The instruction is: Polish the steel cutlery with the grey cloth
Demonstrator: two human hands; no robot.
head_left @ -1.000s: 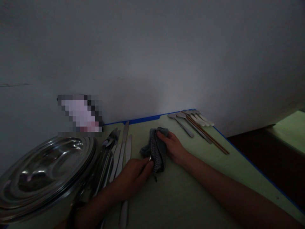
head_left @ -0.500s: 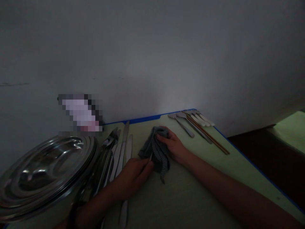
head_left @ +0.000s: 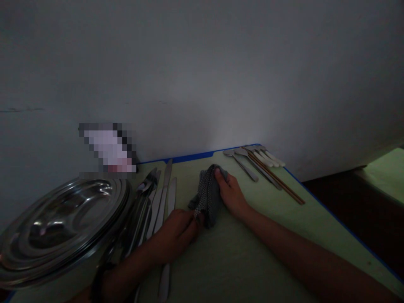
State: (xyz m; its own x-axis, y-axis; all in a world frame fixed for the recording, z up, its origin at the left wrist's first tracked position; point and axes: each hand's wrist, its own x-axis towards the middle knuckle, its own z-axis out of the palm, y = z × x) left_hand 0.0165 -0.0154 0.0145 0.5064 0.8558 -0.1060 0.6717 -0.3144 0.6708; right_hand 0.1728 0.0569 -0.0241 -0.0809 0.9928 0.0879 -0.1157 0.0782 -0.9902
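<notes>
My right hand (head_left: 232, 193) grips a grey checked cloth (head_left: 206, 195) bunched on the pale green table (head_left: 240, 252). The cloth is wrapped round a thin piece of cutlery whose near end my left hand (head_left: 176, 233) pinches; most of that piece is hidden inside the cloth. Both hands meet at the middle of the table. Several table knives (head_left: 164, 200) lie in a row just left of my left hand.
A stack of steel compartment trays (head_left: 59, 227) stands at the left. Spoons and wooden chopsticks (head_left: 261, 166) lie at the far right corner. The table has a blue edge (head_left: 315, 198) and stands against a white wall. A blurred object (head_left: 109, 149) sits at the back left.
My right hand has slid the cloth a little farther away along the cutlery and bunched it tighter; the loose hanging corner is gone. My left hand has stayed in place.
</notes>
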